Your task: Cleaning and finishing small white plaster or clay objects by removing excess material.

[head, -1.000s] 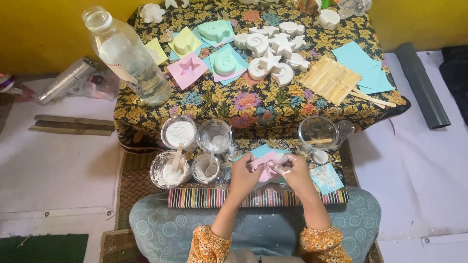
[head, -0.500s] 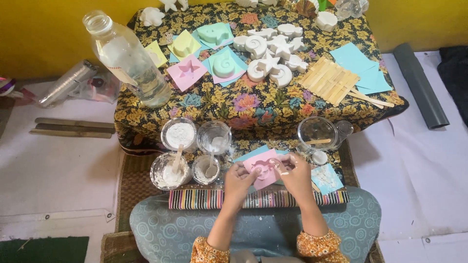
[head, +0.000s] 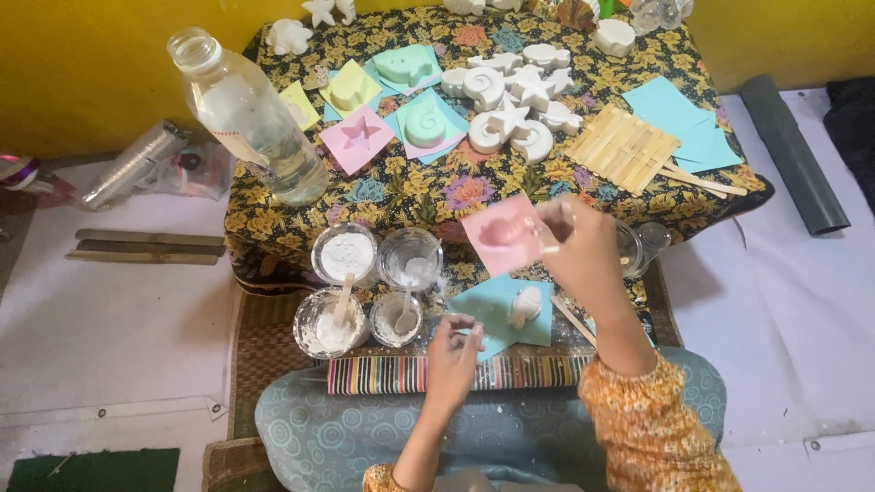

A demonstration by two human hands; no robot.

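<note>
My right hand [head: 579,241] is raised over the near edge of the low table [head: 401,187] and grips a pink mould [head: 501,234] by its right edge. My left hand [head: 454,344] hovers lower, fingers curled, holding nothing I can make out. Between the hands a small white plaster shell [head: 526,303] lies on a light blue paper sheet [head: 497,314]. Left of them stand four cups of white powder and paste [head: 346,255], some with sticks in them.
A tall plastic water bottle [head: 251,114] stands at the table's left. White plaster casts [head: 506,91], filled coloured moulds [head: 401,68], wooden sticks [head: 624,146] and blue paper [head: 679,118] cover the cloth. A glass jar [head: 638,246] sits behind my right hand. A grey roll [head: 793,155] lies at the right.
My right hand has lifted the pink mould up and away from the blue sheet, leaving the white shell cast lying there. My left hand let go and drew back.
</note>
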